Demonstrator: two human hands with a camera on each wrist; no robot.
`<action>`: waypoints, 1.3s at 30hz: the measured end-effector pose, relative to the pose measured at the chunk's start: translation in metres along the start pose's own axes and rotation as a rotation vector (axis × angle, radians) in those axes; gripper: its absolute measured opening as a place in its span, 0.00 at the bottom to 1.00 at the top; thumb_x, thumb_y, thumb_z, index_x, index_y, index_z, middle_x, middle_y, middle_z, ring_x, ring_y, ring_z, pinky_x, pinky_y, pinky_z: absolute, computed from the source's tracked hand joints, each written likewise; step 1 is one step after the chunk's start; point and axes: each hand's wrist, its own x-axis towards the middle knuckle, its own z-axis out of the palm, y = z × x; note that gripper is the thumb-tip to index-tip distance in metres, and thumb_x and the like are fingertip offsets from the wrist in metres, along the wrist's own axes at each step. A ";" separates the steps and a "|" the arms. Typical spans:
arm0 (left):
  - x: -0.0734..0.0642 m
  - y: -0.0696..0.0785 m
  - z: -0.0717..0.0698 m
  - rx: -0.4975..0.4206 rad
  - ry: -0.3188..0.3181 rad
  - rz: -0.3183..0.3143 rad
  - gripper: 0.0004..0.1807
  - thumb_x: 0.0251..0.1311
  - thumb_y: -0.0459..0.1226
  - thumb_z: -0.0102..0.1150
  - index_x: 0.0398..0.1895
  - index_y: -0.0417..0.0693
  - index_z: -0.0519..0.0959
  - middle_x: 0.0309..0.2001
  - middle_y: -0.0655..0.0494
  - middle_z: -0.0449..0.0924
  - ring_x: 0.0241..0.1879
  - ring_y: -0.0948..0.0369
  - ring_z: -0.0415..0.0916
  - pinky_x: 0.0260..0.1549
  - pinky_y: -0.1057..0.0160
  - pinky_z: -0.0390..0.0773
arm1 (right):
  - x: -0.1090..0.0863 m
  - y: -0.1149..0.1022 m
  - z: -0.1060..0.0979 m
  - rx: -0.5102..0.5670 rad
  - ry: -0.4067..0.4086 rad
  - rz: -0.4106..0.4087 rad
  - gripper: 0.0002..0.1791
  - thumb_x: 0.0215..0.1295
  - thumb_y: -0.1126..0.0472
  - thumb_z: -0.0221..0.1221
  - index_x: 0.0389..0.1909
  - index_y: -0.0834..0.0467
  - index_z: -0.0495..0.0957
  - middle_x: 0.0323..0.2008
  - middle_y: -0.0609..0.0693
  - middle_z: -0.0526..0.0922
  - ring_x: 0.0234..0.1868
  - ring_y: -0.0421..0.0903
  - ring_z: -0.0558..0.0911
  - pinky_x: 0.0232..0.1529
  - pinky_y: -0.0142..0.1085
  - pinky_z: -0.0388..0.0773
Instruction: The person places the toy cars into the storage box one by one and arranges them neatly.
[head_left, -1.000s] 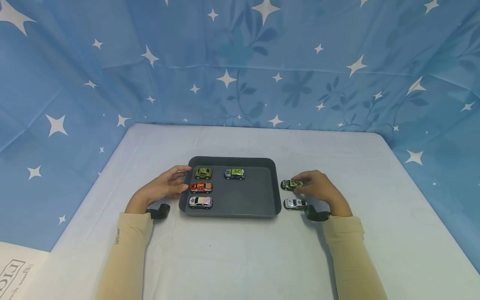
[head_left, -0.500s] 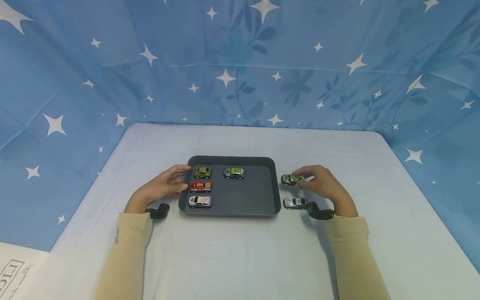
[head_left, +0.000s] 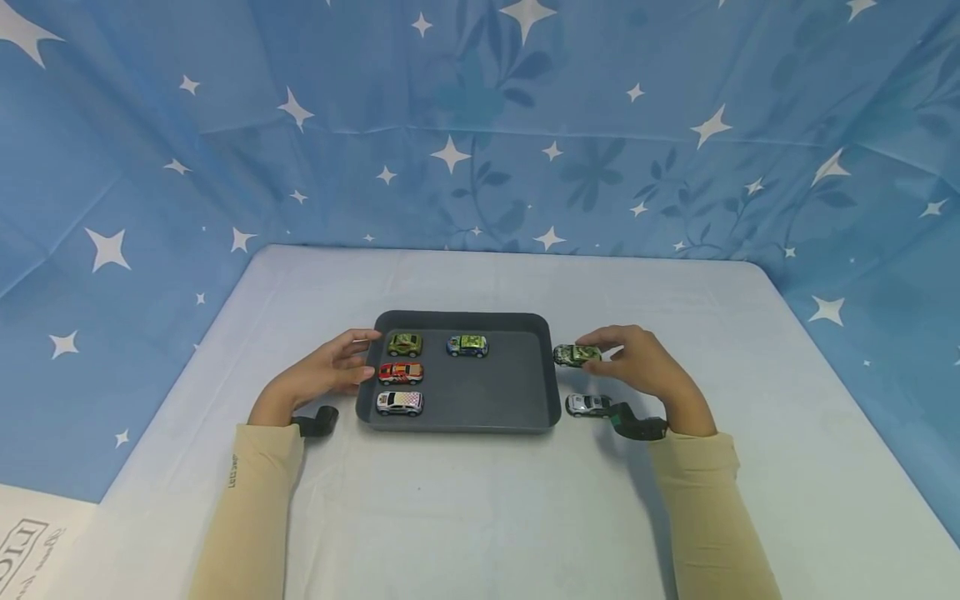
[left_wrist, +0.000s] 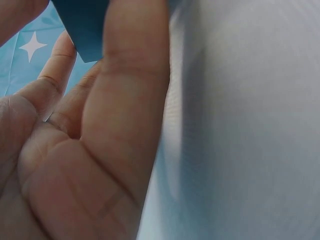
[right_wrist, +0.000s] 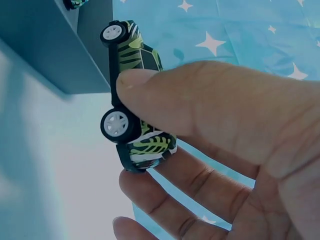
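My right hand [head_left: 637, 362] pinches a green camouflage toy car [head_left: 573, 356] between thumb and fingers, just off the right rim of the grey tray [head_left: 491, 400]. In the right wrist view the thumb lies across the side of the car [right_wrist: 131, 55], whose white-hubbed wheels face the camera. At the tray's left side, my left hand [head_left: 326, 371] rests its extended fingertips and thumb against the rim. Inside the tray are a green car [head_left: 405, 345], a red car [head_left: 401, 372] and a white car [head_left: 400, 403] down the left, with a blue-and-green car [head_left: 467, 346] at the top middle.
A silver toy car [head_left: 588, 405] stands on the white-covered table [head_left: 480, 517], right of the tray and close to the right wrist's camera [head_left: 637, 425]. Behind the table hangs a blue curtain [head_left: 337, 167] with white stars.
My right hand has lifted the camouflage car off the table and brought it slightly up and left, towards the tray's rim. The left hand and the tray have stayed in place.
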 end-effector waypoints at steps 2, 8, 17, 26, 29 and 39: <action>-0.001 0.000 0.000 -0.001 0.002 0.000 0.42 0.78 0.32 0.61 0.86 0.37 0.50 0.80 0.24 0.57 0.77 0.30 0.62 0.59 0.47 0.84 | 0.001 -0.002 0.001 -0.002 -0.005 -0.007 0.20 0.70 0.66 0.71 0.61 0.66 0.85 0.60 0.66 0.85 0.55 0.63 0.85 0.55 0.57 0.85; 0.000 0.000 -0.001 -0.007 -0.006 0.008 0.41 0.79 0.33 0.61 0.86 0.38 0.51 0.81 0.25 0.55 0.79 0.30 0.58 0.60 0.46 0.83 | 0.002 -0.007 0.003 0.000 -0.012 -0.022 0.20 0.70 0.66 0.71 0.61 0.66 0.85 0.60 0.65 0.85 0.54 0.61 0.85 0.52 0.55 0.85; -0.001 -0.001 -0.001 -0.018 -0.007 0.015 0.41 0.79 0.32 0.61 0.86 0.37 0.51 0.81 0.25 0.55 0.78 0.30 0.59 0.58 0.49 0.84 | 0.003 -0.013 0.009 0.010 -0.004 -0.069 0.19 0.69 0.68 0.70 0.60 0.66 0.86 0.59 0.65 0.85 0.53 0.60 0.85 0.50 0.52 0.85; -0.001 -0.002 -0.002 -0.025 -0.001 0.008 0.41 0.78 0.32 0.61 0.86 0.38 0.51 0.81 0.24 0.55 0.76 0.29 0.64 0.60 0.45 0.84 | 0.007 -0.017 0.018 0.017 -0.001 -0.111 0.19 0.68 0.70 0.71 0.59 0.66 0.86 0.58 0.64 0.86 0.53 0.59 0.83 0.54 0.55 0.85; 0.000 -0.002 -0.001 -0.021 0.002 0.006 0.41 0.78 0.32 0.62 0.86 0.38 0.51 0.82 0.24 0.53 0.77 0.29 0.62 0.61 0.43 0.83 | 0.009 -0.017 0.021 0.011 -0.001 -0.131 0.19 0.68 0.70 0.71 0.59 0.66 0.86 0.58 0.63 0.86 0.53 0.59 0.83 0.55 0.57 0.84; 0.001 -0.002 -0.002 -0.010 0.002 -0.001 0.40 0.79 0.32 0.61 0.86 0.38 0.52 0.83 0.25 0.49 0.78 0.29 0.58 0.62 0.41 0.81 | 0.015 -0.028 0.029 0.006 0.005 -0.163 0.17 0.69 0.67 0.73 0.57 0.66 0.87 0.54 0.62 0.88 0.48 0.55 0.84 0.41 0.42 0.83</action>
